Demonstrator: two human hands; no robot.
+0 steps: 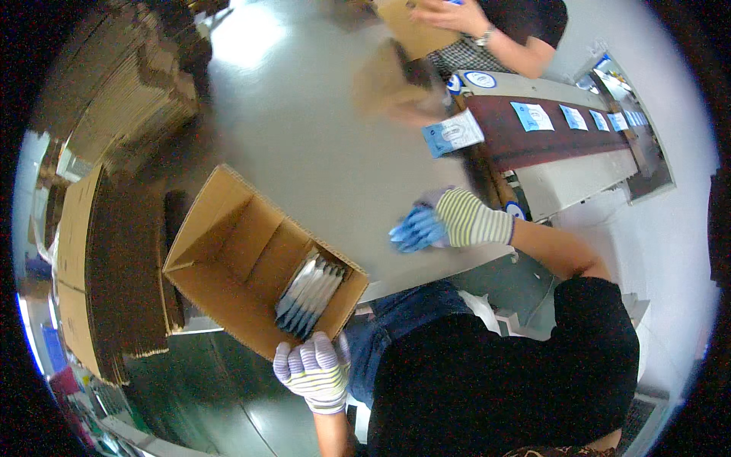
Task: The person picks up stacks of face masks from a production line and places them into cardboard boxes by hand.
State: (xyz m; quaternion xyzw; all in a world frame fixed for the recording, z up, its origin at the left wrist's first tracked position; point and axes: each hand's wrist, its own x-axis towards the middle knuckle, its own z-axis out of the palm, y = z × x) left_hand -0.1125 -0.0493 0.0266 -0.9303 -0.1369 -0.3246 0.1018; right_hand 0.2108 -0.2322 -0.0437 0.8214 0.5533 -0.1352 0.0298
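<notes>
My left hand (312, 373), in a striped knit glove, grips the near wall of an open cardboard box (228, 251) at its edge. Inside the box, a row of blue-and-white packets (310, 295) stands on edge against the right end. To the right, over the grey table (320, 129), my gloved right hand (466, 218) is closed around a small stack of blue packets (419, 230). Past that hand, a single blue-and-white packet (454, 134) sticks out from the end of a conveyor belt (495, 133).
More packets (531, 116) lie in a line on the dark red belt. Flattened cardboard boxes (122, 99) are piled at the left, with another bundle (80, 274) standing nearer. Across the table a person (525, 30) handles a cardboard piece (415, 30); a brown shape beside it is blurred.
</notes>
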